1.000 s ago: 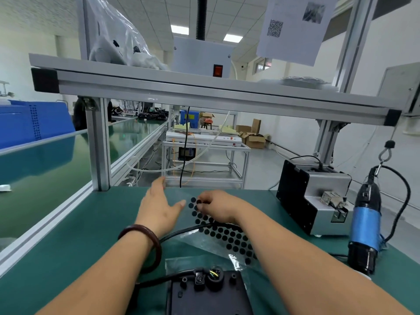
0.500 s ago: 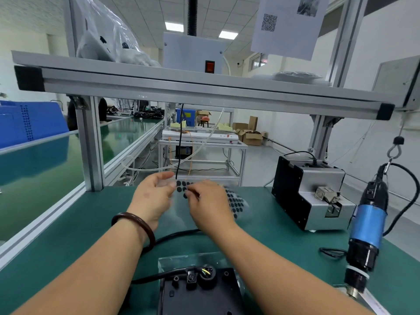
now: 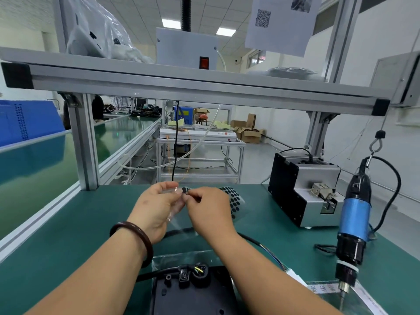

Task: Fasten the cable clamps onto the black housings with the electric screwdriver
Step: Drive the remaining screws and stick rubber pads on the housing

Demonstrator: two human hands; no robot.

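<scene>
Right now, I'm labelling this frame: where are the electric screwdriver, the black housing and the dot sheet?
electric screwdriver (image 3: pixel 355 218): head view, blue body.
black housing (image 3: pixel 193 298): head view, top face.
dot sheet (image 3: pixel 235 198): head view, right end.

Both forearms reach forward side by side. The left hand (image 3: pixel 156 208) and right hand (image 3: pixel 211 211) meet at the fingertips, each pinching a clear sheet (image 3: pixel 235 200).

The sheet (image 3: pixel 241 200) pinched by your left hand (image 3: pixel 156 208) and right hand (image 3: pixel 209 211) is clear glossy film carrying matt black dots (image 3: pixel 234 204). Beneath both hands the bench mat (image 3: pixel 68 223) is smooth matt green. Nearer your wrists, the housing (image 3: pixel 195 296) looks like matt black plastic. Right of your right hand, the screwdriver (image 3: pixel 355 214) has a glossy blue plastic body; the feeder (image 3: pixel 318 176) beyond it is brushed grey metal.
</scene>
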